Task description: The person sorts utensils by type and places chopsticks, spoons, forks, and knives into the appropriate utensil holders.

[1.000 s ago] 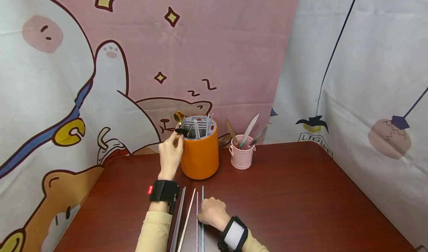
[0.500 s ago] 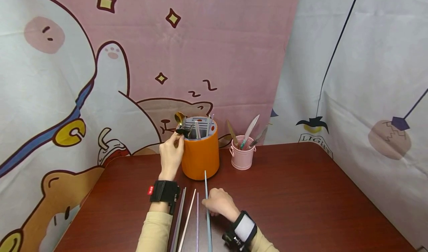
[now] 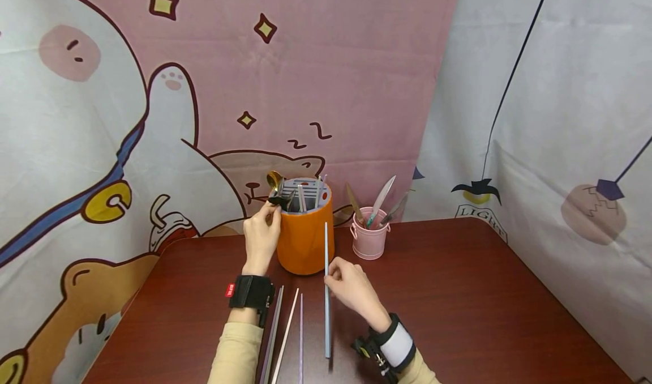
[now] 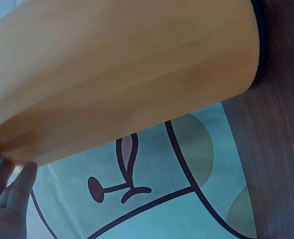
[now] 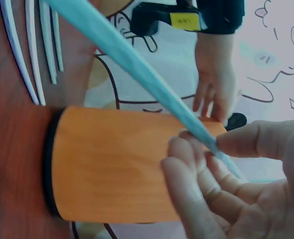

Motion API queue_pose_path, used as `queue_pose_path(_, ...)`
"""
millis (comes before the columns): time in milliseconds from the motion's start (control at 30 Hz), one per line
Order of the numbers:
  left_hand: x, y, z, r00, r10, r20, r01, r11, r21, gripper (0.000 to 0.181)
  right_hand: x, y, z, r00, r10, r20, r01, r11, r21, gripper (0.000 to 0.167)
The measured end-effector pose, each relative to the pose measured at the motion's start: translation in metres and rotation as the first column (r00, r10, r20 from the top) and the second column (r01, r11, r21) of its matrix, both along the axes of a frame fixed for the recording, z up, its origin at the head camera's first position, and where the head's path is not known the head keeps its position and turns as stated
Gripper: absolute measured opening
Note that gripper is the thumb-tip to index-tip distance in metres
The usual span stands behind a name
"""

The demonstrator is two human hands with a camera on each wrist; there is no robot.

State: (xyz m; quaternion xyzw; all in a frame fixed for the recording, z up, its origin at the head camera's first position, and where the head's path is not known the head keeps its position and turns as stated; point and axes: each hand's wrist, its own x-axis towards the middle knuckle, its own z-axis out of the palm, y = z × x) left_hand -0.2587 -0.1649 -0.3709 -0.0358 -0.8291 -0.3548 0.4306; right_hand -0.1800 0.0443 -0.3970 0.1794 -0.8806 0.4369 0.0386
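In the head view my right hand [image 3: 354, 290] pinches a light blue chopstick [image 3: 327, 321] between thumb and fingers. The chopstick is raised off the table, in front of an orange utensil holder [image 3: 303, 245]. The right wrist view shows the same blue chopstick [image 5: 137, 69] slanting past the holder. My left hand [image 3: 261, 234] grips the holder's left rim beside a black utensil end [image 3: 279, 201]. In the left wrist view, fingers [image 4: 25, 181] touch the holder's edge; the rest of that grip is hidden. A gold spoon [image 3: 274, 178] and several pale sticks stand in the holder.
Several chopsticks lie on the brown table [image 3: 458, 304]: dark and grey ones at left, then a white chopstick [image 3: 286, 333] and a lilac chopstick [image 3: 301, 338]. To the holder's right stands a pink bucket [image 3: 368, 241] with several knives. A printed cloth [image 3: 351, 78] hangs behind.
My right hand has lifted the light blue chopstick from beside the lilac one and carried it forward and to the right. The left hand has stayed at the holder's rim.
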Motion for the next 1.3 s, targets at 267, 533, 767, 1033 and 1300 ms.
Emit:
queue_pose_path(267, 0.0, 0.0, 0.001, 1.0, -0.003, -0.016, 0.003, 1.0, 0.001, 0.016, 0.001, 0.007, 0.013, 0.998, -0.044, -0.048, 0.032, 0.972, -0.231, 0.006)
queue_pose_path(533, 0.001, 0.001, 0.002, 1.0, 0.002, -0.002, -0.002, 1.0, -0.001, 0.016, 0.003, 0.008, 0.018, 0.981, -0.119, -0.156, 0.06, 0.938, -0.34, 0.007)
queue_pose_path(767, 0.001, 0.0, 0.001, 1.0, -0.001, -0.006, 0.001, 1.0, -0.002, 0.016, 0.005, 0.009, 0.021, 0.966, -0.165, -0.2, 0.054, 0.884, -0.465, 0.007)
queue_pose_path(1033, 0.0, 0.001, 0.0, 1.0, 0.003, -0.002, -0.003, 1.0, 0.004, 0.017, 0.005, 0.009, 0.022, 0.887, -0.272, -0.372, 0.051, 0.861, -0.507, 0.01)
queue_pose_path(1300, 0.0, 0.002, 0.0, 0.999, -0.004, -0.046, 0.004, 1.0, 0.002, 0.016, 0.003, 0.014, 0.024, 0.818, -0.276, -0.504, -0.127, 0.769, -0.627, 0.012)
